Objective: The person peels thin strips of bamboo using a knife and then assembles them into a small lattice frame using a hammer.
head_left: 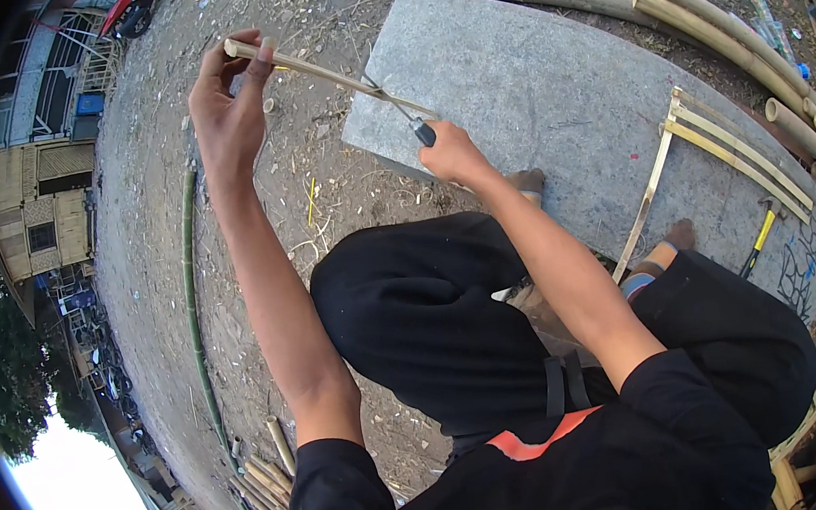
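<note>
My left hand [232, 109] pinches the upper end of a split bamboo strip [311, 69] between thumb and fingers. The strip slants down to the right, and its lower end reaches the edge of a grey stone slab [528, 70]. My right hand [457, 155] is closed around the dark handle of a knife [423, 132]. Its thin blade crosses the strip near the slab's left edge. How deep the blade sits in the bamboo, I cannot tell.
On the slab's right lie joined bamboo strips [734, 155] and a yellow-handled hammer [760, 237]. Bamboo poles [726, 42] line the slab's far right side. A long green pole [194, 300] and cut bamboo pieces [263, 488] lie on the ground to the left.
</note>
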